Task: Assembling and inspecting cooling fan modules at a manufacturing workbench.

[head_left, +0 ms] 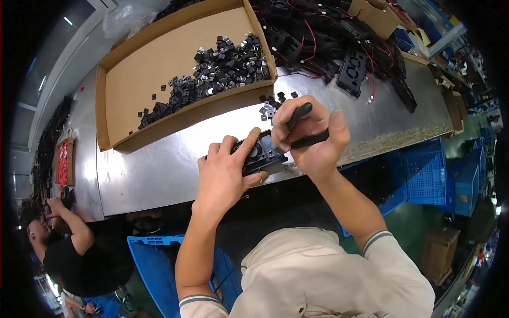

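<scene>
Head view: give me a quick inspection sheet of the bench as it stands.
Surface: metal bench, scuffed at its front edge.
Job's things: black fan housing in left hand; right hand grips black-handled tool.
Clutter: cardboard tray of small black parts; loose ones outside it.
Grippers: both hands closed on their things.
Cables: red-wired fans piled behind.
Surroundings: blue crates; another person at left.

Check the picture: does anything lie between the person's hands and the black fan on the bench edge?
Nothing visible does. The left hand already grips the black fan, and the right hand, holding a black-handled tool, rests against the fan's other side.
</scene>
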A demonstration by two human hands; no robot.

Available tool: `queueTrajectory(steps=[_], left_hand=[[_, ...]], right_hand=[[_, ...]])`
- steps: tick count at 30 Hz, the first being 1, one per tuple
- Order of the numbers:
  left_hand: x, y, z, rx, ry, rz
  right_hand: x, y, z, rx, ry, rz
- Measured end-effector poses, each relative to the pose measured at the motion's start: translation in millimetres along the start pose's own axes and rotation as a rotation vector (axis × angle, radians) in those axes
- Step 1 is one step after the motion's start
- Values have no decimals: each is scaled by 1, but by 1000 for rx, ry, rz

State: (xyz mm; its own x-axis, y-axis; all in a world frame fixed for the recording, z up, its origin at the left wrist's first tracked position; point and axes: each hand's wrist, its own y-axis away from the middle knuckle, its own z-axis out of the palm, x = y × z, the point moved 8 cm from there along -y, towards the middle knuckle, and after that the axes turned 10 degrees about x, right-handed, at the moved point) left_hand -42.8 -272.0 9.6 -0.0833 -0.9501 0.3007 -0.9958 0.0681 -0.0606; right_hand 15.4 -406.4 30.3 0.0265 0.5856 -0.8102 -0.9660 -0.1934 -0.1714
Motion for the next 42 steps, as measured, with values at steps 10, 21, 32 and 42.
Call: queueTrajectory(steps=[10, 21, 32, 42], left_hand=[[-3, 0, 6, -4, 92, -91], [0, 2, 4, 53, 121, -157], [-1, -2, 6, 20, 79, -41], [-2, -3, 6, 7, 77, -35]], right_hand=[[4, -2, -2, 16, -52, -2], [-15, -3, -1, -22, -30, -13], [-3, -4, 8, -85, 43, 42], [-3, -1, 16, -153, 71, 14]])
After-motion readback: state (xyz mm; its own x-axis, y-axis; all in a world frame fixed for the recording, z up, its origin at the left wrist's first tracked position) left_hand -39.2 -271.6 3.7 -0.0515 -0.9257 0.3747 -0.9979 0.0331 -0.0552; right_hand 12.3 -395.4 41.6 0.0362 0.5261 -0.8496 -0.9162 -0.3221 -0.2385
